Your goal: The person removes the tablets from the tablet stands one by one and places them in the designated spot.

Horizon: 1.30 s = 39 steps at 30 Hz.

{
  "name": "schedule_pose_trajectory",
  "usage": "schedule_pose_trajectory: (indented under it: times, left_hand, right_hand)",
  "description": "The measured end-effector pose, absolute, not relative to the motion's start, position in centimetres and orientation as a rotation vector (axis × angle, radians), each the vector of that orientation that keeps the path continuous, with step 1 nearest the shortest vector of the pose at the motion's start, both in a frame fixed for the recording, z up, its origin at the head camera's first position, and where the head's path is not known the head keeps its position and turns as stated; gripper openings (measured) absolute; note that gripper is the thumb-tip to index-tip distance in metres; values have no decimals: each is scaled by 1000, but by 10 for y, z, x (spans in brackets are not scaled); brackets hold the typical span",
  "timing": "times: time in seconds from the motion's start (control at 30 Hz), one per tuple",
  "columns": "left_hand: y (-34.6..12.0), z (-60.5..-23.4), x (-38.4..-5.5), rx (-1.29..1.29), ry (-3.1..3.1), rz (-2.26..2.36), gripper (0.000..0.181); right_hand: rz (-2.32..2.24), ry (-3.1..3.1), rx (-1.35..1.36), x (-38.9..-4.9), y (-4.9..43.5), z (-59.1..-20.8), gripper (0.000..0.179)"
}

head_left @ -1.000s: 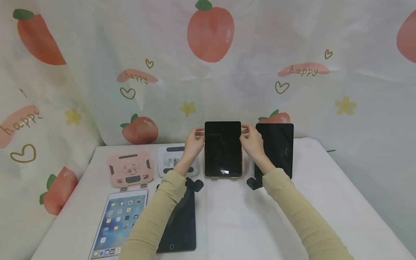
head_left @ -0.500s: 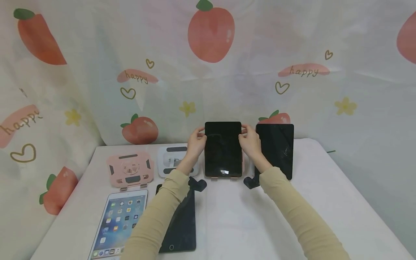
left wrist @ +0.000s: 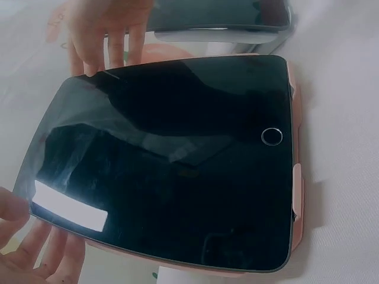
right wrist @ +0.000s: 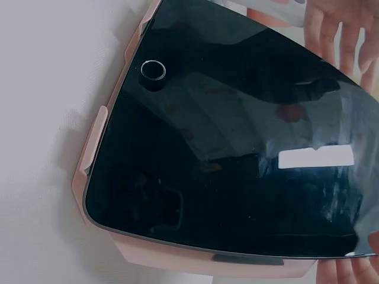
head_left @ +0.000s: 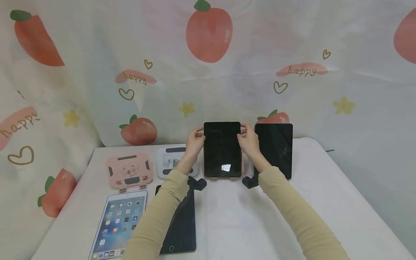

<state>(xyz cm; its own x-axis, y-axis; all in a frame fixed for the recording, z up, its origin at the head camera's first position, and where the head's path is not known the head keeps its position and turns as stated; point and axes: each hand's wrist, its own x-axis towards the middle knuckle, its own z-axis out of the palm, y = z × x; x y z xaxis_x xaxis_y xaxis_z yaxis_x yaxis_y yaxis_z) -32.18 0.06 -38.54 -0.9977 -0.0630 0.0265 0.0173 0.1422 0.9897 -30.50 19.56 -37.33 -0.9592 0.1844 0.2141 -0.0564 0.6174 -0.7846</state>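
Note:
A black tablet (head_left: 222, 151) stands upright on a pink tablet stand (left wrist: 298, 192) near the back of the table. My left hand (head_left: 195, 142) holds its left edge at the upper half, thumb in front and fingers behind. On the opposite edge my right hand (head_left: 248, 141) pinches the tablet the same way, with its thumb over the front bezel. In the left wrist view the stand's front lips hook over the tablet's lower edge, beside the round home button. Most of the stand is hidden behind the tablet.
Another black tablet (head_left: 276, 150) stands upright to the right. At left, a pink stand (head_left: 130, 170) and a white stand (head_left: 172, 159) lie back on the table. Nearer lie a white tablet (head_left: 120, 224) with a lit screen and a dark tablet (head_left: 182, 227), partly under my left sleeve.
Both hands have shifted slightly inward along the tablet's edges, and the right thumb now lies over the front bezel. The tablet has kept its place on the stand.

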Motion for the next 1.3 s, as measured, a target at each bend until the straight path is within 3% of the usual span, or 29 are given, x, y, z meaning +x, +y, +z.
schedule_pose_trajectory:
  times: [0.73,1.3]
  left_hand:
    - [-2,-389,-317,-28,-2207,-2092,34]
    - [-4,-391,-306,-141,-2103,-2056,32]
  right_hand:
    - [1411,-2399,-84,-297,196,-373,31]
    - [1529,-2341,53,-293,205,-377,32]
